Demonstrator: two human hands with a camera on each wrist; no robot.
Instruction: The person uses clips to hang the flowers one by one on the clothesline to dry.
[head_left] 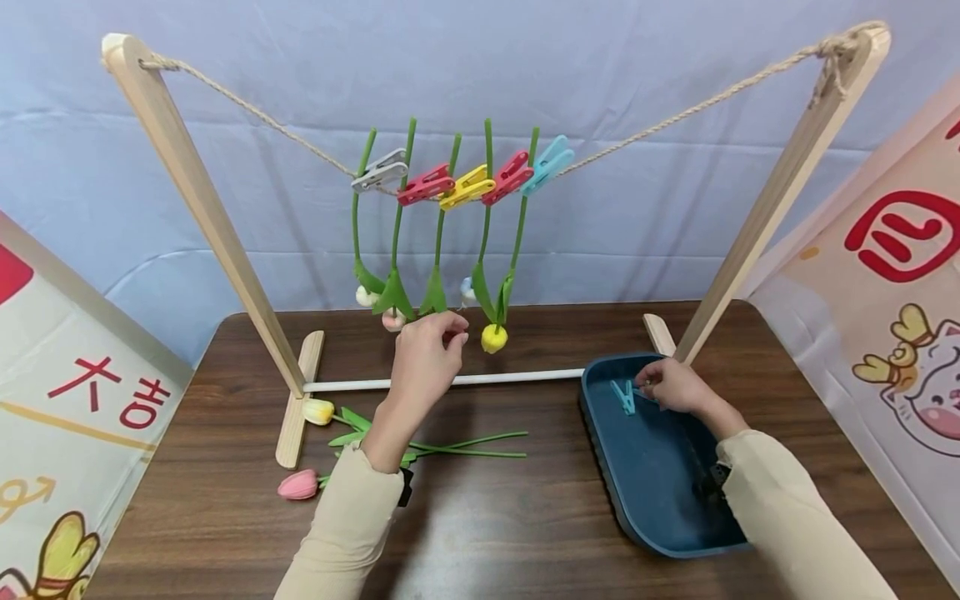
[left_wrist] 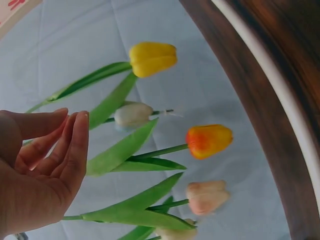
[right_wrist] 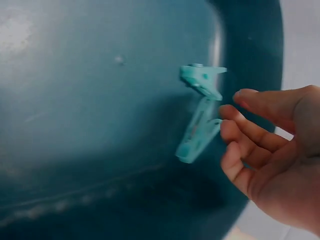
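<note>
Left hand (head_left: 427, 357) is before the tulips (head_left: 494, 338) hanging upside down; its thumb and fingertips stand narrowly together, nothing visible between them. Right hand (head_left: 673, 387), fingers loosely bent, thumb slightly apart, adjoins two turquoise clothespins (right_wrist: 188, 150) (contact unconfirmed) inside the blue basin (head_left: 652, 475).

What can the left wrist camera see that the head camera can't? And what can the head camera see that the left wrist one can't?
Only the left wrist view shows the orange-and-yellow bloom.

Only the head view shows the clothespins, the rope, the blue tray and the right hand.

Both show the left hand, the bright yellow bloom and the white rod.
</note>
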